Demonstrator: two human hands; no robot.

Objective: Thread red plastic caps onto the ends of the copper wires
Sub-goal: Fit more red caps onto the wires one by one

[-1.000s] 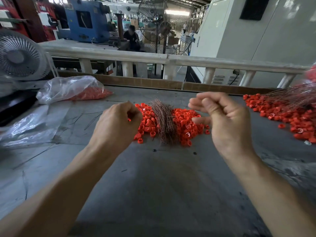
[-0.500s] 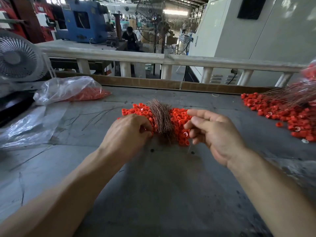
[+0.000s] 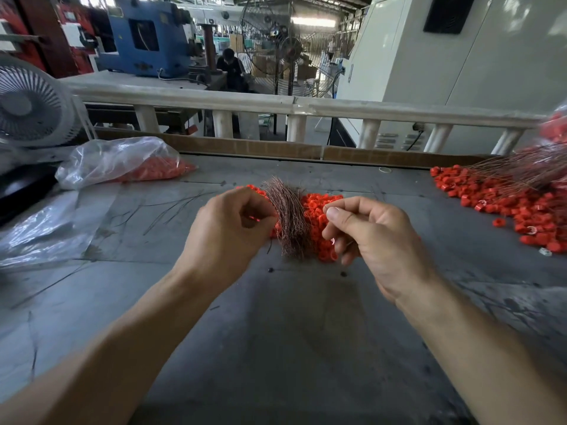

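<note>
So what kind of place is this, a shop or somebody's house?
Most likely a factory workshop. A big blue metal machine stands behind the grey worktable, which holds heaps of small red plastic caps and a bundle of thin copper wires.

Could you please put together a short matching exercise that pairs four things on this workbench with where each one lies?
Things:
1. bundle of copper wires
2. clear bag of caps
3. white fan
4. pile of caps with wires fitted

Places:
A. far left edge, beyond the table
B. far right side of the table
C. middle of the table, between the left hand and the right hand
D. back left of the table

Pairs: 1-C, 2-D, 3-A, 4-B
</note>
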